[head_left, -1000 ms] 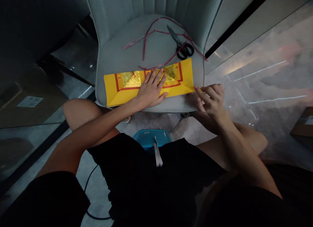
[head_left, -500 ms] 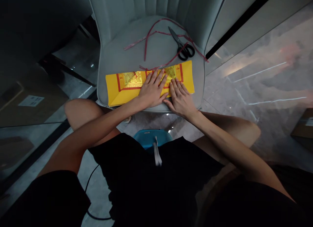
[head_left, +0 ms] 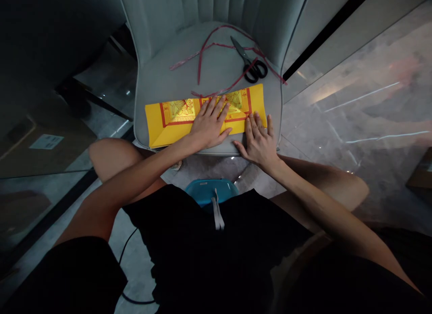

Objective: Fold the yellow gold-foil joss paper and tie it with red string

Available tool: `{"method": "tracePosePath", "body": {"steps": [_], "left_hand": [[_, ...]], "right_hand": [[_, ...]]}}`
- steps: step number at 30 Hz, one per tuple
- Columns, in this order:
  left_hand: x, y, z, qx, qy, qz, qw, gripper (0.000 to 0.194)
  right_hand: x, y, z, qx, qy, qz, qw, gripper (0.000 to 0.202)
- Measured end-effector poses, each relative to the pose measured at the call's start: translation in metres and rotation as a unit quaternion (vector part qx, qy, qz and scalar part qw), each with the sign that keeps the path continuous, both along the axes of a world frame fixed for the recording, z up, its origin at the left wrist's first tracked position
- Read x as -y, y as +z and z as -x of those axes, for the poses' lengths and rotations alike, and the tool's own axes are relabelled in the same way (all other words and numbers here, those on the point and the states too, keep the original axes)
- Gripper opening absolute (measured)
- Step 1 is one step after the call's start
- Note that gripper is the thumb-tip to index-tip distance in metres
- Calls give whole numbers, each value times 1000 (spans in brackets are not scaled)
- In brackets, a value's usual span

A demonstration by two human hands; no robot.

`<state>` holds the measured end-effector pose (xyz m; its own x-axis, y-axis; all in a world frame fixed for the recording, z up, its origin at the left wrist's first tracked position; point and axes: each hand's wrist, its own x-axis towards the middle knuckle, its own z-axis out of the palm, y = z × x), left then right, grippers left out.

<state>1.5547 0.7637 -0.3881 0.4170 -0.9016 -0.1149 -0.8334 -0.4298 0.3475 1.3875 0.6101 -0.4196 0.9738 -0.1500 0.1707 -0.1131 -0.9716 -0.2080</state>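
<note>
Folded yellow paper [head_left: 162,125] with red and gold printing lies across the front of a grey chair seat [head_left: 158,79]. My left hand [head_left: 209,125] rests flat on its middle, fingers spread. Near the paper's right end, my right hand [head_left: 259,138] touches the lower edge with its fingertips, fingers stretched out and thumb apart. Behind the paper are black-handled scissors [head_left: 249,64], blades partly apart, and thin pink-red ribbons [head_left: 202,57], one strand crossing the scissors.
The chair's backrest [head_left: 212,5] rises behind the seat. Below its front edge sits a blue container [head_left: 209,190] on the floor between the legs. A cardboard box [head_left: 20,143] shows at the left, behind glass.
My right hand has slid right along the paper's lower edge, away from my left hand, uncovering more of the print. My left hand has stayed in place.
</note>
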Motion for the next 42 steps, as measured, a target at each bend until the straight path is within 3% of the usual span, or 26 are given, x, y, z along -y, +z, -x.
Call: {"method": "tracePosePath", "body": {"steps": [7,15,30,34,38,42], "left_hand": [[-3,-5,-3,-3,-11,34,999,94],[-2,-2,-2,-10,-6,19,1000,89],[-1,4,-1,14,-12,-12,1000,83],[2,8,1,25,-11,-38,999,80],[3,8,3,36,-17,-24,999,80],[4,6,3,38,-13,-29,999,79]], "right_hand": [[2,-6,19,21,-31,13,999,80],[8,-12,38,25,-41,14,999,79],[11,-9,43,19,-59,32,998,71],[10,6,29,23,-59,30,998,72],[-2,21,-8,3,-12,17,1000,73],[-16,23,-43,-47,30,0,998,80]]}}
